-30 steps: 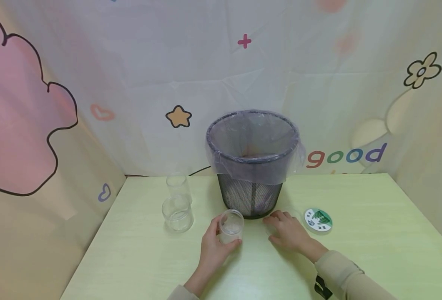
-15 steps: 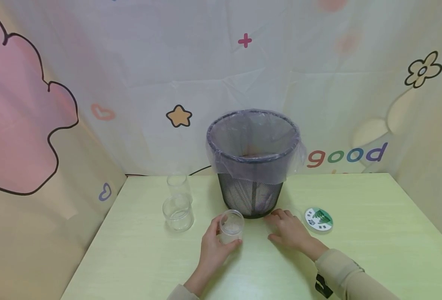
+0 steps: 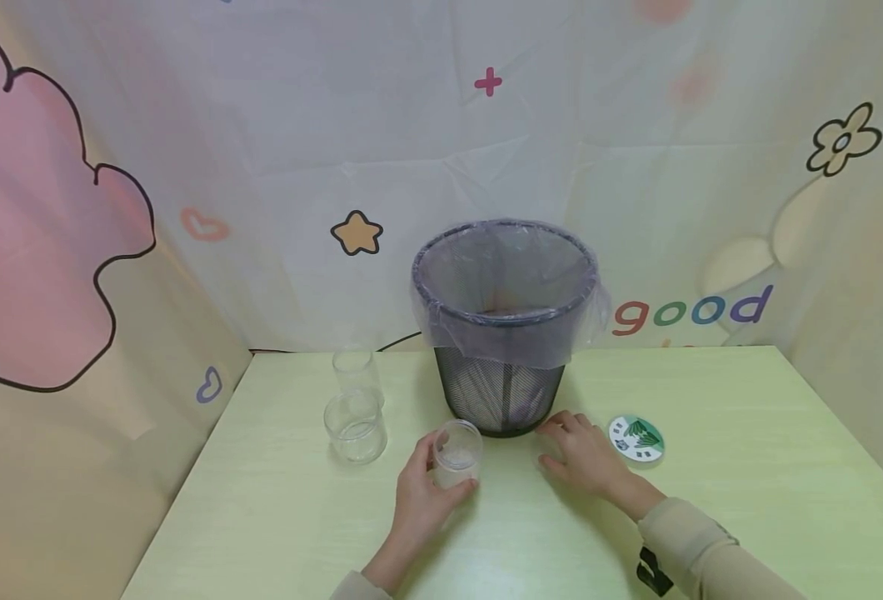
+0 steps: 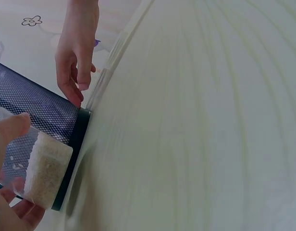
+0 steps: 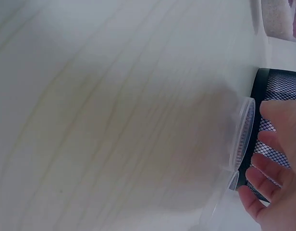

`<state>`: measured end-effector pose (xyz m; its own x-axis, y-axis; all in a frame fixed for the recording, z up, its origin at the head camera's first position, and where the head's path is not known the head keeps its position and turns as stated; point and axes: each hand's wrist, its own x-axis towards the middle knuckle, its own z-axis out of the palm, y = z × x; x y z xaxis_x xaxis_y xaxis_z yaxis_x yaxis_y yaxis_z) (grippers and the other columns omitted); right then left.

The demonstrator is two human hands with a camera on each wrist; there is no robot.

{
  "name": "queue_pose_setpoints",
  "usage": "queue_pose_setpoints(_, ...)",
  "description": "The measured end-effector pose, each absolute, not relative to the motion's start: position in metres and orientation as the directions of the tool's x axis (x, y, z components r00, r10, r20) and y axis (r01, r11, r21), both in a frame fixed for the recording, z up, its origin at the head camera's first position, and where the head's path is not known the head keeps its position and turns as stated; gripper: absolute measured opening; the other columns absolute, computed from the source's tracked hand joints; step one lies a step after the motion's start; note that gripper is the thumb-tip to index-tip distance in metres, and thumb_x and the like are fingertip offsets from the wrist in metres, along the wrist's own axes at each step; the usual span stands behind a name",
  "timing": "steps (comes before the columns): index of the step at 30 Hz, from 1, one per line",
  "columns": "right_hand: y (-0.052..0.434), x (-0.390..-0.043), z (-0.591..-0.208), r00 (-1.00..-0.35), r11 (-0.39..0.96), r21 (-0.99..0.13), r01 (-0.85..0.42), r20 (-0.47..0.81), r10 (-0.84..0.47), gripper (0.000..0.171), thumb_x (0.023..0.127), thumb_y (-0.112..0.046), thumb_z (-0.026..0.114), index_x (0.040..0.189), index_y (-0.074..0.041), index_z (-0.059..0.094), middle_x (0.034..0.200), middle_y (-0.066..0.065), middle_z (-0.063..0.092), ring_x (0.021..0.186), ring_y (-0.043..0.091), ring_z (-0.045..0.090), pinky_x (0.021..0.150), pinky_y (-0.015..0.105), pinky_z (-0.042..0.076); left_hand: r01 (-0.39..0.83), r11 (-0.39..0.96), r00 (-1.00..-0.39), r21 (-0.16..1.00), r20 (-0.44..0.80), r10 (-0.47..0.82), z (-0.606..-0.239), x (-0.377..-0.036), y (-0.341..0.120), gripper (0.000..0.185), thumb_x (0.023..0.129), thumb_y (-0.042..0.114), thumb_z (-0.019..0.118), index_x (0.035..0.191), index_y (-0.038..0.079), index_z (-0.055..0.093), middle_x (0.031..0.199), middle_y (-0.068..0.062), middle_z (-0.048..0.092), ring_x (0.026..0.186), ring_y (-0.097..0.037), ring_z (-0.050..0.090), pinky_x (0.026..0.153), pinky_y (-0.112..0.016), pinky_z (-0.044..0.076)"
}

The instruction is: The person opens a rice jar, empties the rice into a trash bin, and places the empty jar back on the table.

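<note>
My left hand (image 3: 419, 493) grips a clear plastic jar (image 3: 457, 457) from the side, thumb in front. In the left wrist view, pale grains (image 4: 48, 169) that look like rice fill the jar's lower part. The jar is upright and has no lid on. My right hand (image 3: 590, 460) hovers low over the table by the bin's base, fingers spread and loosely bent. The right wrist view has a clear round lid (image 5: 243, 134) on the table just beside these fingers, apart from them. Another clear piece (image 5: 218, 195) lies by that lid, its shape partly hidden.
A black mesh bin (image 3: 501, 387) with a thin purplish liner stands behind both hands. Two clear glass-like containers, a wide one (image 3: 356, 429) and a taller one (image 3: 356, 377), stand at the left. A green-and-white round lid (image 3: 636, 439) lies at the right.
The left hand has shifted slightly left with the jar in its grip. My right hand has moved a little to the right, off the clear lid.
</note>
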<state>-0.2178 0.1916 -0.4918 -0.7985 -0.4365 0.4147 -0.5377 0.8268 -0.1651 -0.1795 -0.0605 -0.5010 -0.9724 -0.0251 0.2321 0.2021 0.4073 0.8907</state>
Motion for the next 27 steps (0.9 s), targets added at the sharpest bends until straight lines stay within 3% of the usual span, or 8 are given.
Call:
queue_pose_setpoints(15,0.208,-0.232,-0.472,-0.807,0.858,-0.131,-0.497,0.432,-0.402,0.025,0.074,-0.014,0.074,0.095,-0.003,0.064,0.088,0.010,0.058,0.077,0.028,0.053,0.065,0.039,0.049,0.221,0.413,-0.967,0.883,0.252,-0.022,-0.489,-0.187,-0.070,0.070,0.062,0.016,0.083,0.124,0.018,0.050,0.116,0.000,0.060,0.097,-0.017,0.055,0.086,-0.038,0.045)
queue_pose_setpoints(27,0.229,-0.249,-0.449,-0.846,0.883,-0.145,-0.446,0.390,-0.363,0.019,0.079,-0.011,0.068,0.094,-0.002,0.063,0.080,0.009,0.055,0.072,0.028,0.054,0.063,0.038,0.048,0.275,0.459,-0.950,0.845,0.313,-0.007,-0.468,-0.194,-0.083,0.069,0.064,0.018,0.083,0.124,0.012,0.050,0.121,-0.002,0.059,0.100,-0.022,0.056,0.086,-0.042,0.047)
